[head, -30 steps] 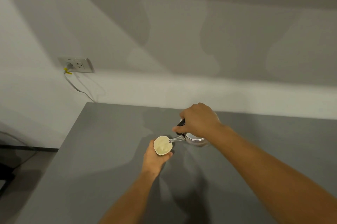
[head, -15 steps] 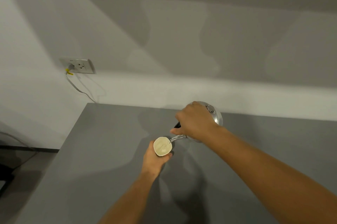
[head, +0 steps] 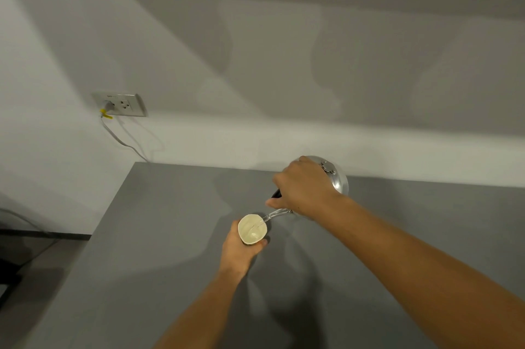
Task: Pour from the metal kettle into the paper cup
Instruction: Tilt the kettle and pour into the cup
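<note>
Right hand point(head: 305, 188) grips the black handle of the metal kettle point(head: 336, 178), tipped left above the grey counter point(head: 170, 235); its spout point(head: 277, 213) reaches the rim of the paper cup point(head: 252, 229), clasped from the near side by the left hand point(head: 240, 252).

A flat grey matte table point(head: 159, 249) is filling the lower half of the view, its far edge lying against the pale wall. The cream paper cup point(head: 252, 230) seems to be standing on the table near its middle, though whether its base is touching is hidden.
</note>
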`<state>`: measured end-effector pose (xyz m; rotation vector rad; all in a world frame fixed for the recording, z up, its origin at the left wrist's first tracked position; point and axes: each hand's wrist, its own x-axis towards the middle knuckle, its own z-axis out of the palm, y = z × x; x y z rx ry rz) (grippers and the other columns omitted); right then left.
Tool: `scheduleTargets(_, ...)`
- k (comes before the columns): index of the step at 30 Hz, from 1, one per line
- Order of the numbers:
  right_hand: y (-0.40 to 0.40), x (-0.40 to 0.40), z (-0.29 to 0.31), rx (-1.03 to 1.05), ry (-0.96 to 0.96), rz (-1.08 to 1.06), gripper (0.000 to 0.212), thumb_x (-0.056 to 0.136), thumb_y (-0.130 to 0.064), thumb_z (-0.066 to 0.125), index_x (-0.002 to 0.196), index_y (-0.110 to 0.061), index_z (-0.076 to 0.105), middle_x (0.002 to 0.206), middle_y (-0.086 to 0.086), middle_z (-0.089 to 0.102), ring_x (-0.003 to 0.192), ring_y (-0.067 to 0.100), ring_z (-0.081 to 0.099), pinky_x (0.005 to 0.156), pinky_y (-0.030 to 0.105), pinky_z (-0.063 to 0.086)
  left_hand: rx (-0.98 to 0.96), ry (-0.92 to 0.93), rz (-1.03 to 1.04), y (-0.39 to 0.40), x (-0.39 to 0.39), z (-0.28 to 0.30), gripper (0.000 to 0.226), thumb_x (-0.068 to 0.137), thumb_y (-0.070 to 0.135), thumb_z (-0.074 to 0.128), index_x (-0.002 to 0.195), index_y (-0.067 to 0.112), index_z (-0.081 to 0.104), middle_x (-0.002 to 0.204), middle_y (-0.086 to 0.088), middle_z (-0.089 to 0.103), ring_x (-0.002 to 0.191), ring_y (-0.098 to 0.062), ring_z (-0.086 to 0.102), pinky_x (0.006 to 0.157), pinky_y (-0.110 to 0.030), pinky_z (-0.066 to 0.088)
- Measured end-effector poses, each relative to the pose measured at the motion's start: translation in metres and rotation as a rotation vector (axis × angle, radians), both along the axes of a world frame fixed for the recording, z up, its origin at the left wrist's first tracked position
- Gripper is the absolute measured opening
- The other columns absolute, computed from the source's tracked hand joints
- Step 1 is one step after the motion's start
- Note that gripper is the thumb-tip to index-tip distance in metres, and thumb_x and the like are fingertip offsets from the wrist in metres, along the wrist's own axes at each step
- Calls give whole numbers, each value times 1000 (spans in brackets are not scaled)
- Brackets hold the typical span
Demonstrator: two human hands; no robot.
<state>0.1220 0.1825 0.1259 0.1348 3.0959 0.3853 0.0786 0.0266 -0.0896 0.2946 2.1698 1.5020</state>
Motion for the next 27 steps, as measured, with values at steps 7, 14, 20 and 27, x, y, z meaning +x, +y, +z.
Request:
scheduleTargets(7, 2, 0, 1, 7, -9, 2, 45, 85, -59, 59, 67, -19, 52, 52, -4, 35, 63, 22, 42, 77, 35, 33, -12, 8, -4, 0, 1, 0, 57, 62, 28, 92, 102, 45, 55, 102, 20, 69, 90, 14, 60, 72, -17, 43)
scheduleTargets(14, 1, 1, 3, 4, -17, -7, 42, 84, -55, 60, 67, -18, 52, 52, -3, 34, 61, 22, 42, 78, 35, 36, -3, -1, 4, 0, 1, 0, 56, 62, 26, 92, 102, 43, 56, 103, 19, 70, 90, 12, 61, 73, -19, 44)
scheduleTargets(20, 1, 1, 4, 15, -13, -15, 42, 85, -55, 60, 68, -18, 53, 53, -3, 35, 63, 22, 44, 77, 34, 34, -6, 1, 2, 0, 1, 2, 55, 63, 26, 92, 100, 43, 55, 101, 19, 69, 90, 11, 62, 72, -18, 44)
scheduleTargets(27, 2, 1, 4, 12, 11, -19, 42, 86, -57, 59, 71, -18, 54, 61, 0, 46, 65, 22, 44, 82, 35, 39, -3, -12, -4, 0, 2, 5, 55, 65, 25, 91, 104, 39, 55, 102, 17, 68, 96, 1, 63, 72, -19, 44)
